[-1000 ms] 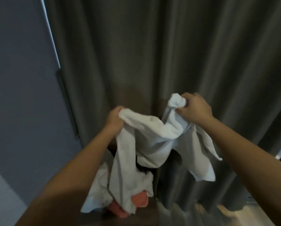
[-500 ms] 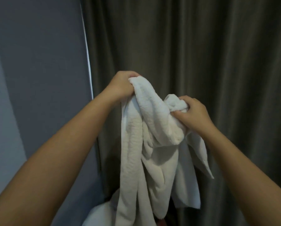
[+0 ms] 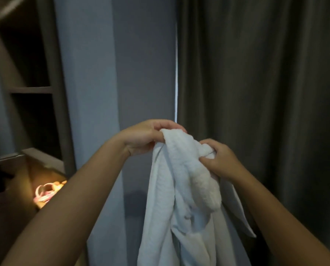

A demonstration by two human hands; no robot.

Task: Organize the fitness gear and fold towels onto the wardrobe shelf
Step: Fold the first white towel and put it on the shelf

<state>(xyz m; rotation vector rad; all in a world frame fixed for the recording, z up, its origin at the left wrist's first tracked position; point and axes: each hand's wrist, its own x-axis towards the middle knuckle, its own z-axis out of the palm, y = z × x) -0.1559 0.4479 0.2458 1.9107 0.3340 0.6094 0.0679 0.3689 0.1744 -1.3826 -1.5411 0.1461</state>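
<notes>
Presently both hands are engaged on one item. The left hand point(image 3: 147, 137) has its fingers curled over the top edge of a white towel point(image 3: 181, 208), thumb underneath, so that it is clamped on the cloth. The right hand point(image 3: 219, 160), just beside it and slightly lower, pinches a bunched knot of the same towel between thumb and curled fingers. The towel is in mid-air, hanging from both hands in loose vertical folds; its lower end runs out of view below.

Beyond the right hand hangs a dark curtain point(image 3: 265, 93); beyond the left hand is a grey wall point(image 3: 141, 64). Well off to the left of the left hand stands the wardrobe, with one shelf point(image 3: 30, 89) showing at about head level and a lit compartment lower down holding some pink looped gear point(image 3: 44, 192), too blurred to identify.

Assessment of handling: the towel appears light, soft and wholly limp, with a textured weave that should not slip. It will hold no shape of its own and will sag wherever unsupported. It is crumpled, not spread, so no fold is yet made. Recommended hold: work each hand along the top edge out to a corner and pinch there, so the cloth hangs flat before folding. A grip on the bunched middle would only preserve the tangle.
</notes>
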